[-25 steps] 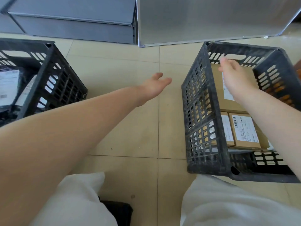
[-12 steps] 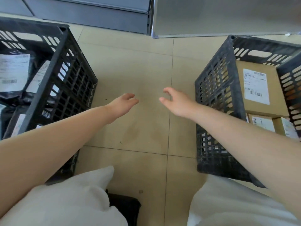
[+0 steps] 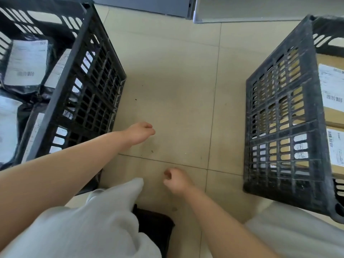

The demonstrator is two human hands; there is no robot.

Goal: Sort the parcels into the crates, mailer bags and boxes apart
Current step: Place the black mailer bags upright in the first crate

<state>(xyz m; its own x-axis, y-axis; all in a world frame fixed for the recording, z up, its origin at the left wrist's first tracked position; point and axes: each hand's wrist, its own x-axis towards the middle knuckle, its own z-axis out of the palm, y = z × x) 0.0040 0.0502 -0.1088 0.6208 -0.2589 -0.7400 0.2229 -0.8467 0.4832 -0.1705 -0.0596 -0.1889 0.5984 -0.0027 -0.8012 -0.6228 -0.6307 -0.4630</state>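
The left crate [image 3: 78, 94] is cut off by the frame's left and top edges, so only its right wall and part of its inside show; the right crate [image 3: 279, 116] runs off the right edge, with only its left wall and a strip of its contents in view. Inside the left crate lie dark mailer bags [image 3: 28, 86] with white labels, overlapping so that their count cannot be told; the print on the labels is too blurred to read. Inside the right crate sit brown boxes [image 3: 331, 116], seen partly over the rim and partly through the wall slots, their white labels cut off at the edge; the nearer box's long side runs along the crate wall. Both crates stand on the tiled floor [image 3: 173, 86], their long axes running away from the person. Between the crates, the left hand [image 3: 139, 134] hangs over the floor just right of the left crate, fingers loosely curled and holding nothing; the right hand [image 3: 176, 180] is nearer the person, fingers curled in, holding nothing; pale trouser knees [image 3: 96, 220] fill the bottom.
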